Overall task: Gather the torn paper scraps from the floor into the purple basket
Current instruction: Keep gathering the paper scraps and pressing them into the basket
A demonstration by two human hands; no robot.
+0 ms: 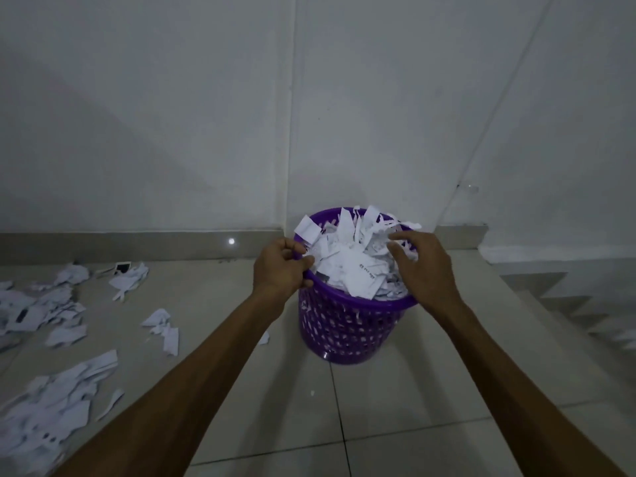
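The purple basket (pixel 347 325) stands upright on the tiled floor near the wall, heaped above its rim with white torn paper scraps (pixel 354 263). My left hand (pixel 280 268) grips the basket's left rim, fingers curled over the edge. Over the right side of the heap, my right hand (pixel 425 265) presses on the scraps with its fingers spread and bent. More torn scraps (pixel 51 418) lie scattered on the floor at the left, with a smaller bunch (pixel 161 327) nearer the basket.
A white wall rises right behind the basket, with a grey skirting (pixel 137 244) along its foot. To the right, steps (pixel 564 304) lead down. One small scrap (pixel 264 338) lies beside the basket's base. Grey floor tiles fill the foreground.
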